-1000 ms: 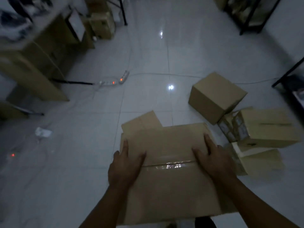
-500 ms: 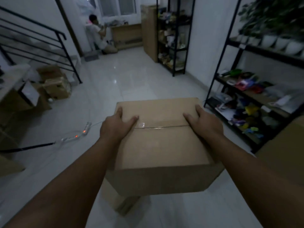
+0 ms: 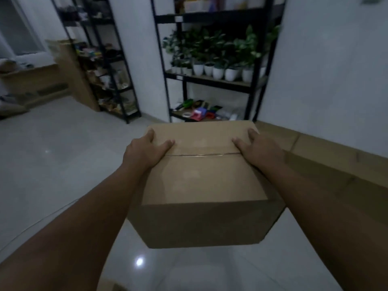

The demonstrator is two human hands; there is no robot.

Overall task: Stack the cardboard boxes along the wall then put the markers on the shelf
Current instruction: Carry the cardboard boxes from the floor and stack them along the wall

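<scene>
A plain brown cardboard box [image 3: 201,181], rectangular with crisp corners and a matte surface, is held off the floor in front of the person, its top face level and its near side in shadow. A strip of clear glossy tape [image 3: 201,154] runs across the top along the seam between the flaps. The left hand [image 3: 147,153] clasps the left top edge: thumb lying flat on the top, the other fingers curled over the side and mostly hidden. The right hand [image 3: 259,150] mirrors it on the right edge, thumb pressed to the top beside the tape's end, fingers wrapped over the far corner. Both forearms are bare and extended. Below lies a glossy pale tiled floor [image 3: 63,164] carrying a bright point of reflected light. To the right, more flat brown cardboard [image 3: 336,162] sits low against a white wall [image 3: 336,80]; its exact form is unclear in the dim light. Directly beyond the box stands a black metal shelf [image 3: 214,80] with board decks, one deck bearing a row of round white pots with green leafy plants [image 3: 218,53], a lower deck holding small coloured items too blurred to identify. A second black rack [image 3: 109,70] stands further left, beside a tall cardboard carton [image 3: 69,66].
</scene>
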